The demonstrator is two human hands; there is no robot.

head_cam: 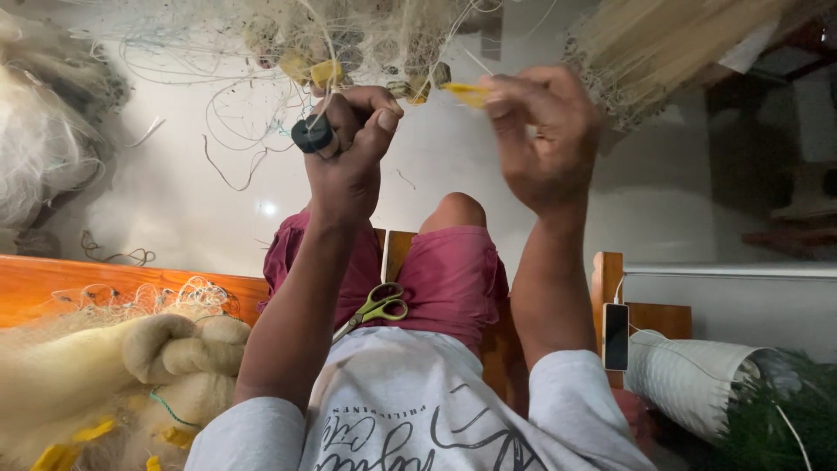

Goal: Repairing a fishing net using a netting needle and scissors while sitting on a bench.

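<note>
pale netting: fine monofilament fishing net (349,35) hangs in a tangle ahead of me, with small yellow floats (324,70) strung along it.
left hand: my left hand (349,157) is raised to the net, fingers curled shut around a dark round spool (312,133) and a strand of line, thumb pressed over the top.
right hand: my right hand (545,131) is up beside it, thumb and fingertips pinched together on a yellow netting needle (466,92) just at the net's edge.
gap: the two hands are near each other, not touching.
lap: green-handled scissors (375,308) lie on my red shorts (453,275), blades closed.
seat: wooden bench (52,283) under me.
left side: a heap of cream net (131,366) with yellow pieces.
right side: a phone (615,336) on a cable against the wood, a rolled white mesh (689,375) beside it.
</note>
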